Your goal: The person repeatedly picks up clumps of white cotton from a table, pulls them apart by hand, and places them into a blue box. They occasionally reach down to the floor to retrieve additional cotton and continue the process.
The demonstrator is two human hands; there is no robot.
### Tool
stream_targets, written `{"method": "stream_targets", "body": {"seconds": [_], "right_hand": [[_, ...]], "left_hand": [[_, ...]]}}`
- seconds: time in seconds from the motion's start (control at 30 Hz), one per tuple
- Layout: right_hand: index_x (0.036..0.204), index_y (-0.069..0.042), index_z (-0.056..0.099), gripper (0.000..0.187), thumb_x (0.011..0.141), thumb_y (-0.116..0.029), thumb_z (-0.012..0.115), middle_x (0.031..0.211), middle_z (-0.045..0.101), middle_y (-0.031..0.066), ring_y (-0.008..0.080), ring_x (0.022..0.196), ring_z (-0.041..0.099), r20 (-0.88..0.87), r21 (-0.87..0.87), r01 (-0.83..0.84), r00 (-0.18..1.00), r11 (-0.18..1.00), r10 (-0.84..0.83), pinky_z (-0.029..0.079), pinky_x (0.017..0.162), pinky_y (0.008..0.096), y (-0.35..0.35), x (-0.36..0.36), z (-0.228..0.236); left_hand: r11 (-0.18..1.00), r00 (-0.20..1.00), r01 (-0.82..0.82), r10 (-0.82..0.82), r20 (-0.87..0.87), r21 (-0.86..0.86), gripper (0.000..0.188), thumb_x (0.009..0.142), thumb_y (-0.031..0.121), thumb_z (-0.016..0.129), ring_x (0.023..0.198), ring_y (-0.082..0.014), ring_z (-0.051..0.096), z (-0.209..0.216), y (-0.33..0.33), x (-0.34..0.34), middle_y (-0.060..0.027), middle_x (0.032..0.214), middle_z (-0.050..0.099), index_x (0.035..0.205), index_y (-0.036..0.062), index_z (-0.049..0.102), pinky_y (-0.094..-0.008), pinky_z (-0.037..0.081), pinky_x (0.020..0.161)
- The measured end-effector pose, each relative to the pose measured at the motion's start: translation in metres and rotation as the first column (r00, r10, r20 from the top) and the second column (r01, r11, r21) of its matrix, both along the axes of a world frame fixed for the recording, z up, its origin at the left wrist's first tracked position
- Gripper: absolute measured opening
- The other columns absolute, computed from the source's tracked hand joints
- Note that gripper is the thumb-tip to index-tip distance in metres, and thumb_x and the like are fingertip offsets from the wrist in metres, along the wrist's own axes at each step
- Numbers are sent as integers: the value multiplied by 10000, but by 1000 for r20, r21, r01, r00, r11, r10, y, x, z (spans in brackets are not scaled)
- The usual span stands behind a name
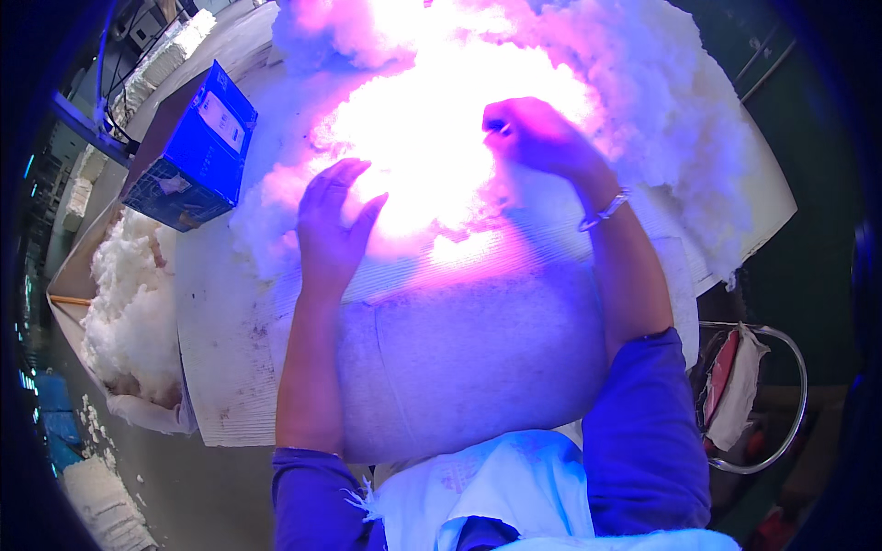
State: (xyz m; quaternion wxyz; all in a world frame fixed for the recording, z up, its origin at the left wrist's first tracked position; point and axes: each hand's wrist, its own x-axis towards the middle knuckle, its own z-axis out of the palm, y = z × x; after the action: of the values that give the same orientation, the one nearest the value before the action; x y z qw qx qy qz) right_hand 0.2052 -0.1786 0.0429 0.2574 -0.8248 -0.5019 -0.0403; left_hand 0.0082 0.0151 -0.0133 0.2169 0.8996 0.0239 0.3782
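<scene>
A broad pile of fluffy white fibre [675, 119] that looks like cotton covers the far part of the table, and its middle is washed out by a very bright pink-white glow. My left hand [333, 220] rests at the near left edge of this glow, with thumb and fingers apart and nothing visible in it. Over the right side of the glow, my right hand [542, 138] has its fingers curled together. A small dark spot shows at its fingertips; I cannot make out what it is. A bracelet [604, 209] circles my right wrist.
A blue cardboard box [197, 151] stands at the table's left. More white fibre [133, 312] fills an open bag-like holder beyond the left edge. The pale ribbed tabletop [230, 367] shows nearby. A metal-framed chair [799, 395] stands at the lower right. Stacked white material [101, 500] lies lower left.
</scene>
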Motion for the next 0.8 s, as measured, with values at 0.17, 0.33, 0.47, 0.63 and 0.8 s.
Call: {"method": "stream_targets", "body": {"seconds": [0.17, 0.33, 0.47, 0.63, 0.8], "right_hand": [[855, -41, 584, 169, 769, -186, 587, 776, 613, 91, 203, 669, 622, -490, -88, -443, 799, 892, 348, 495, 633, 349, 34, -32, -29], [909, -39, 571, 142, 863, -173, 578, 760, 611, 48, 110, 688, 601, -730, 273, -156, 609, 949, 310, 482, 601, 241, 16, 18, -34], [910, -29, 569, 171, 783, -143, 574, 739, 539, 4, 84, 646, 518, -227, 207, 13, 973, 978, 35, 420, 570, 246, 4, 58, -62], [913, -46, 591, 145, 791, -124, 604, 802, 579, -6, 42, 626, 505, -476, 142, 245, 867, 959, -151, 412, 556, 203, -16, 67, -30], [945, -61, 591, 165, 813, -143, 646, 1242, 564, 146, 182, 1061, 571, -67, 465, -236, 952, 854, 300, 475, 776, 283, 23, 16, -30]], "left_hand": [[981, 967, 143, -110, -228, 132, 582, 781, 189, 684, 1166, -306, 485, -8, -15, 8, -143, 1227, 534, 1302, 67, 453, -417, 356, 1008], [972, 948, 236, -227, -222, 13, 236, 683, 156, 674, 901, -311, 587, -13, 5, 2, -128, 891, 634, 874, 22, 637, -401, 441, 845], [978, 931, 206, -188, -312, 25, 234, 691, 175, 684, 879, -293, 595, -7, 8, -5, -116, 870, 633, 863, 25, 632, -398, 436, 845], [990, 918, 122, -88, -386, 65, 285, 730, 271, 701, 880, -287, 596, 2, 5, -10, -110, 846, 638, 884, 37, 645, -398, 428, 848], [996, 961, 61, -41, -272, 64, 302, 729, 221, 711, 933, -280, 584, -2, 3, -9, -100, 884, 645, 981, 66, 652, -381, 424, 882]]}}
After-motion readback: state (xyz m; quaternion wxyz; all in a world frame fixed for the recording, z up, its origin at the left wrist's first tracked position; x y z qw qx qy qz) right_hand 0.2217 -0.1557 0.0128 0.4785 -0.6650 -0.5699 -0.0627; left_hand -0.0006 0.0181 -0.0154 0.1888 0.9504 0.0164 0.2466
